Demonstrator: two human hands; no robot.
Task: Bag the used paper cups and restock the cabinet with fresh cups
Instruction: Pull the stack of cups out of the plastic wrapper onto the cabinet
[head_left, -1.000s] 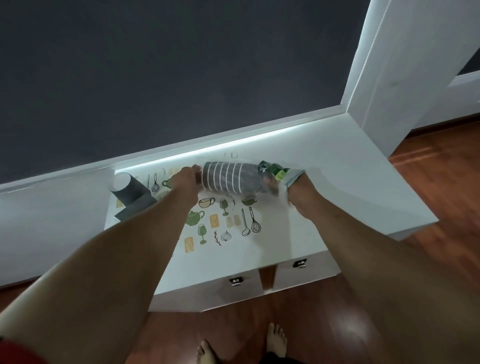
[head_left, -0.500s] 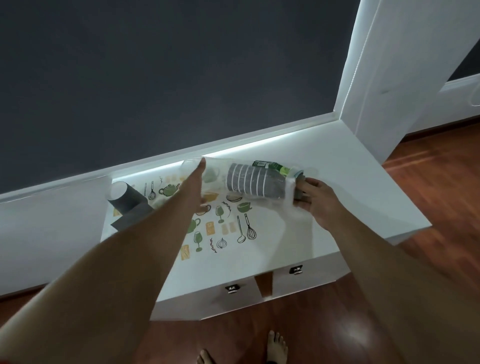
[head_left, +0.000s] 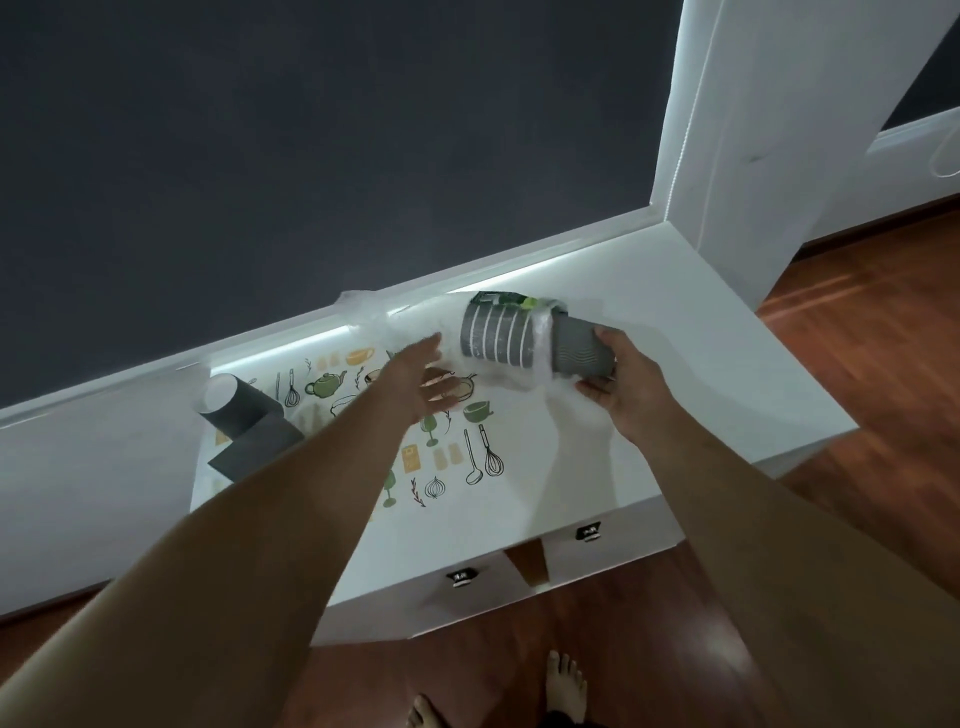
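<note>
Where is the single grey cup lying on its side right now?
The lone grey cup lies at the left end of the printed mat, beyond the left forearm, apart from both hands.

1. left hand (head_left: 423, 376) reaches forward over the counter, arm straight, palm turned right, fingers loosely spread, gripping nothing.
2. right hand (head_left: 618, 384) is curled closed in a grip, forearm angled in from the near right.
3. bare feet (head_left: 563, 686) below.

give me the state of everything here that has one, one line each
stack of grey paper cups: nested, lying sideways, half out of the clear plastic sleeve
right hand: closed on the stack's base end
left hand: open, fingers spread at the sleeve
single grey cup: on its side on the cabinet top, mouth open
cabinet doors: shut
</note>
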